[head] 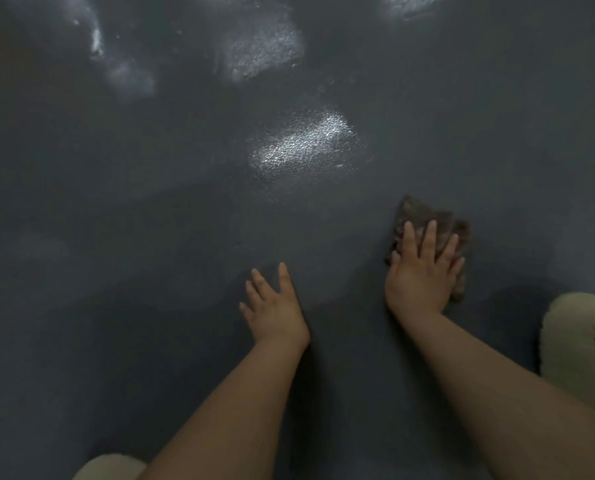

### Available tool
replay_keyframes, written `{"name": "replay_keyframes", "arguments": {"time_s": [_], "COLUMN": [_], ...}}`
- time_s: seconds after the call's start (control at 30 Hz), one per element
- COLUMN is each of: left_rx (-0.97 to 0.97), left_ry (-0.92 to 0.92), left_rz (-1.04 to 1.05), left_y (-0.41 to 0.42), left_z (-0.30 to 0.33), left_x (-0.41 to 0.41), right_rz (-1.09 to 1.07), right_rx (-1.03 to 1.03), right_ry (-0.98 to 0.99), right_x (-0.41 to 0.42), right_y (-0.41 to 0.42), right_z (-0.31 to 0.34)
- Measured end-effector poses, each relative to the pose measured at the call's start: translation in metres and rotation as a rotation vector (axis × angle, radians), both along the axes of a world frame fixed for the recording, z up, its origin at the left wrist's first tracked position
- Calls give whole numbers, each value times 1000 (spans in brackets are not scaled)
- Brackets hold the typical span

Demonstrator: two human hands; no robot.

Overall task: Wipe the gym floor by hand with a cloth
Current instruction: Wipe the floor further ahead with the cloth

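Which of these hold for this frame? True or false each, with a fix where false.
1. The right hand lies flat on the cloth. True.
2. The left hand holds the cloth. False: it rests bare on the floor, apart from the cloth.
3. The cloth is bright white. False: it is dark brownish-grey.
4. Light glares off the floor ahead of the hands. True.
5. Both hands have straight fingers. True.
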State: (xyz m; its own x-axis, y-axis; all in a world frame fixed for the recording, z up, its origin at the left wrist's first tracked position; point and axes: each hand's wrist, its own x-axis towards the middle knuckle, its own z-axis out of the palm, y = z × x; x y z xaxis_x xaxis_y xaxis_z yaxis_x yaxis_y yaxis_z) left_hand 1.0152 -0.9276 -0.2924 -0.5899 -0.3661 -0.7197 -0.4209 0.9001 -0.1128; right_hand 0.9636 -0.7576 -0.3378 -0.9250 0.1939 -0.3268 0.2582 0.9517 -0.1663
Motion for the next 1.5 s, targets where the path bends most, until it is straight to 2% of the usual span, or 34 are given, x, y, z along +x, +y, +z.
{"name": "replay_keyframes", "arguments": {"time_s": [0.07, 0.2, 0.3, 0.4, 0.47, 0.6, 0.7, 0.83, 0.93, 1.1, 1.23, 1.33, 1.5], "left_rx": [-4, 45, 70, 56, 42, 29, 35, 55, 73, 131, 152, 154, 167], "left_ry": [8, 107, 173, 162, 127, 67, 63, 76, 95, 135, 173, 165, 51], "left_rz": [-2, -27, 5, 21, 29, 85, 130, 126, 74, -40, -138, -197, -279], "left_y": [-4, -15, -25, -34, -40, -54, -63, -65, -60, -28, 12, 44, 88], "left_z": [-1, 2, 7, 11, 13, 16, 16, 13, 10, 7, 1, -1, -2], "left_x": [3, 14, 21, 32, 42, 59, 65, 66, 60, 49, 41, 37, 36], "right_rz": [74, 581, 1018, 1210, 1087, 617, 271, 43, 152, 639, 790, 756, 503], "right_rx": [-48, -93, -144, -142, -60, -9, 34, 24, 20, -38, -34, -80, -1], "right_ry": [-42, -18, -84, -15, 21, 65, -15, -86, -82, -69, -107, -89, -64], "right_x": [15, 53, 63, 41, 26, 0, -9, 4, 24, 73, 61, 43, 12], "right_y": [-26, -72, -89, -74, -57, -18, 4, -17, -47, -67, -42, -15, 47], "right_z": [-2, -3, -3, -3, -6, -8, 0, 3, 2, 1, 4, 6, 7]}}
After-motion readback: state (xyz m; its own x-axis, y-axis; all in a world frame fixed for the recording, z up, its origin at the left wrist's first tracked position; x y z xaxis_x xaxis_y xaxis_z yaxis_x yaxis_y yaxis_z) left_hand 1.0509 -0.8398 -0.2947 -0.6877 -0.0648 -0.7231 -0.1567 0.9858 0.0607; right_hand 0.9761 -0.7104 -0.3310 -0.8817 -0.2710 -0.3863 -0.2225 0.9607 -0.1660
